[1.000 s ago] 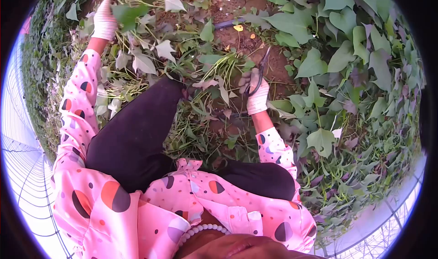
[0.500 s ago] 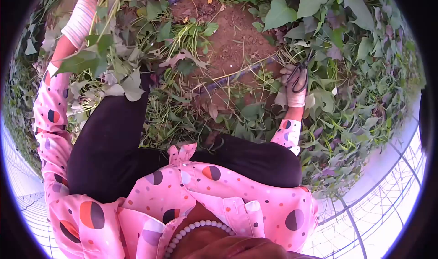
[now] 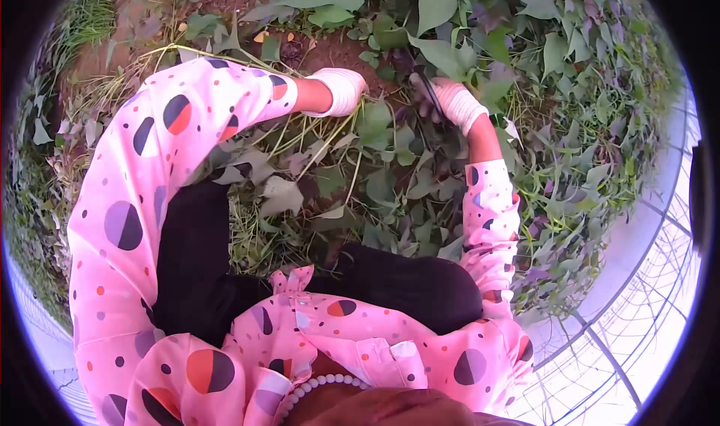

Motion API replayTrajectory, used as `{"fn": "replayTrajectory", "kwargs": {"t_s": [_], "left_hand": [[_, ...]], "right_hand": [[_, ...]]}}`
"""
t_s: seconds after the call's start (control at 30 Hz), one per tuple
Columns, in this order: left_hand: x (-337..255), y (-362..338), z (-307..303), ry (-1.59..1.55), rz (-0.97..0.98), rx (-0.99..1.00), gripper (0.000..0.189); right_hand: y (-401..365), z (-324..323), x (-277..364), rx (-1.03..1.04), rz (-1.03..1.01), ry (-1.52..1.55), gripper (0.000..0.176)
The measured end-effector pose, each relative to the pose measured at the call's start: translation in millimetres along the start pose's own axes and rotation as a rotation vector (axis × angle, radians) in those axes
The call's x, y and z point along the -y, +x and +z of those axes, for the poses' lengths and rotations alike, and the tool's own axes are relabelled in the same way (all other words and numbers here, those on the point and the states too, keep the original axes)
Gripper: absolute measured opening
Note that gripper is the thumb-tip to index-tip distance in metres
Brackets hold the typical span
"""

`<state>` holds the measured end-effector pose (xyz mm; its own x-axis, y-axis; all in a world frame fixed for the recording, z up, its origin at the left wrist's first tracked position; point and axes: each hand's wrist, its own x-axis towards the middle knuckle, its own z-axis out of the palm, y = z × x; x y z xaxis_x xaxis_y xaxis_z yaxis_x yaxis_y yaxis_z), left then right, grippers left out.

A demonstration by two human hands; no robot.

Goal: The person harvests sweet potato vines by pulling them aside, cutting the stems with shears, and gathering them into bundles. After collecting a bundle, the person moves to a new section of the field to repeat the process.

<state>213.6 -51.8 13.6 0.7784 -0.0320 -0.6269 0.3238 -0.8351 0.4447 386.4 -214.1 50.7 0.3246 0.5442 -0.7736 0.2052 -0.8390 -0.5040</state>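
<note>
in the head view, the left hand (image 3: pixel 341 91), in a pale wrap, lies over loose green stems (image 3: pixel 321 150) that fan out beneath it toward the near edge of the soil bed (image 3: pixel 336 55). its fingers are out of sight, so i cannot tell how tightly it is closed. the right hand (image 3: pixel 442 102), just beside it and wrapped too, grips dark scissors (image 3: pixel 426 90); whether the blades are open is not clear. broad green leaves (image 3: pixel 442 55) crowd around both hands and spread to the right edge of the bed. small yellow bits (image 3: pixel 261 36) lie on the reddish soil beyond the left arm. black trousers (image 3: pixel 405 280) show below, under a spotted pink shirt (image 3: pixel 375 313).
</note>
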Motion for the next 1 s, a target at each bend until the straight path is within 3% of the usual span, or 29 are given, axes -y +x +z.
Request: {"fn": "replayTrajectory", "kwargs": {"t_s": [0.07,0.13,0.17,0.2,0.27,0.33,0.4,0.47,0.53,0.67,0.77,0.8,0.87,0.97,1.0], "left_hand": [[-4.0,41.2,22.9,-0.150,-0.082,-0.073,0.048],[-21.0,56.7,37.1,-0.304,-0.169,-0.103,0.048],[-31.6,61.8,50.6,-0.301,-0.193,-0.109,0.048],[-38.8,62.4,58.0,-0.294,-0.219,-0.114,0.047],[-42.9,62.8,65.2,-0.307,-0.249,-0.173,0.047],[-43.3,69.2,56.3,-0.313,-0.266,-0.257,0.047],[-35.8,65.5,57.6,-0.412,-0.285,-0.209,0.047],[-40.5,67.7,62.6,-0.411,-0.306,-0.156,0.047],[-50.2,63.5,71.0,-0.466,-0.212,-0.306,0.039],[-51.4,79.0,74.4,-0.440,-0.321,-0.199,0.040],[-50.1,75.7,59.3,-0.419,-0.251,-0.199,0.040],[-53.9,65.2,47.2,-0.381,-0.225,-0.200,0.040],[-49.7,53.9,39.3,-0.321,-0.183,-0.244,0.040],[-29.1,44.1,25.0,-0.117,-0.107,-0.254,0.045],[-22.5,41.3,23.6,-0.082,-0.090,-0.283,0.044]], "right_hand": [[42.3,-33.7,-25.9,-0.009,0.151,-0.065,0.060],[37.4,-61.0,-31.8,-0.034,0.218,0.099,0.053],[39.1,-65.5,-42.0,-0.167,0.124,0.310,0.048],[62.4,-87.0,-61.3,-0.114,0.297,0.308,0.050],[51.8,-94.6,-85.6,-0.197,0.126,0.501,0.055],[60.7,-88.8,-94.4,-0.291,0.211,0.272,0.060],[51.3,-78.0,-100.1,-0.103,0.145,0.233,0.063],[35.8,-71.8,-99.9,-0.049,0.088,0.245,0.063],[19.7,-69.0,-90.0,0.000,0.033,0.253,0.064],[5.0,-60.3,-59.8,0.237,0.065,-0.177,0.061],[42.4,-61.7,-79.3,0.220,0.027,-0.415,0.061],[68.2,-66.3,-119.1,-0.020,-0.324,-0.341,0.062],[47.7,-71.8,-103.6,-0.158,0.060,0.254,0.064],[34.2,-59.4,-102.6,-0.135,0.121,0.273,0.067],[29.1,-56.0,-101.8,-0.015,0.133,0.211,0.068]]}}
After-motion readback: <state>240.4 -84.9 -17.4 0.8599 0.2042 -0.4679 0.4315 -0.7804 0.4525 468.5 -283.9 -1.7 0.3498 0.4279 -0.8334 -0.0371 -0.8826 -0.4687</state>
